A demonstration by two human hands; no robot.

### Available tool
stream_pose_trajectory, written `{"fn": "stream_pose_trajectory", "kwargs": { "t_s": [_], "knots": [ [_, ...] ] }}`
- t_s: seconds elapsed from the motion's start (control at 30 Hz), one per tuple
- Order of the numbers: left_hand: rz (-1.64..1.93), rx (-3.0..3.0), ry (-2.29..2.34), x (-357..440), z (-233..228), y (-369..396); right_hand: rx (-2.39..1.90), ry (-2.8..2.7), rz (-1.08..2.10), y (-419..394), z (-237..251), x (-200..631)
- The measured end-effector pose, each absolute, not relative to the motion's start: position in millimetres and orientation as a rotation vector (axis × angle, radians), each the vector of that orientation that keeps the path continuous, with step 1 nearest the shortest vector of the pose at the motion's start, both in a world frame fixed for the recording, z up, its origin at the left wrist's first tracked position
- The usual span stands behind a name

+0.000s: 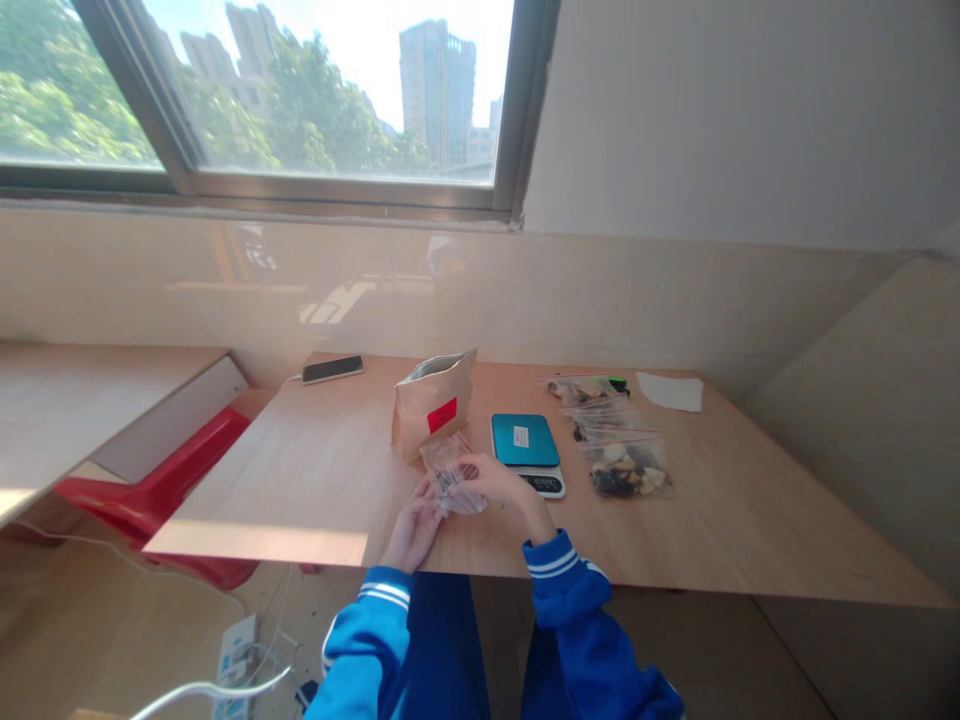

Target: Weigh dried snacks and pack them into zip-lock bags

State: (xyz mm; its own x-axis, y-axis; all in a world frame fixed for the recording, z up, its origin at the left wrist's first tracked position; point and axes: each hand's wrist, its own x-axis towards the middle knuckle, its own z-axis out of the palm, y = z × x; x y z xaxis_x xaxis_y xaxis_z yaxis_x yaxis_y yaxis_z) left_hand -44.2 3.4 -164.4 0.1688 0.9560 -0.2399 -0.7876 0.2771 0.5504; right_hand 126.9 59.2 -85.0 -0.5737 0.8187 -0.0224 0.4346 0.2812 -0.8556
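Near the table's front edge, both my hands are on a clear plastic zip bag (pixel 457 490); whatever is inside it is too small to tell. My left hand (pixel 414 525) grips the bag's lower left side with curled fingers. From the right, my right hand (pixel 493 480) pinches its upper side. Just behind the bag stands an open brown paper pouch (pixel 431 410) with a red label. A kitchen scale (pixel 525 442) with a teal plate sits right of the pouch, its dark display partly covered by my right wrist.
Several filled zip bags (pixel 628 466) lie right of the scale, with a black and green item (pixel 618 384) behind them. White paper (pixel 671 392) is at the back right, a phone (pixel 333 369) at the back left. A red stool (pixel 161 490) stands left of the table (pixel 292 470).
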Motion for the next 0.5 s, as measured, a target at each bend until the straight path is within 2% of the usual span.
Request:
{"fn": "stream_pose_trajectory", "kwargs": {
  "t_s": [0.23,0.5],
  "knots": [
    [1.282,0.316,0.629,-43,-162,3,-1.110,-1.929,1.291,61,-86,129],
    [1.314,0.272,0.621,-41,-155,2,-1.175,-1.758,1.158,70,-78,136]
  ]
}}
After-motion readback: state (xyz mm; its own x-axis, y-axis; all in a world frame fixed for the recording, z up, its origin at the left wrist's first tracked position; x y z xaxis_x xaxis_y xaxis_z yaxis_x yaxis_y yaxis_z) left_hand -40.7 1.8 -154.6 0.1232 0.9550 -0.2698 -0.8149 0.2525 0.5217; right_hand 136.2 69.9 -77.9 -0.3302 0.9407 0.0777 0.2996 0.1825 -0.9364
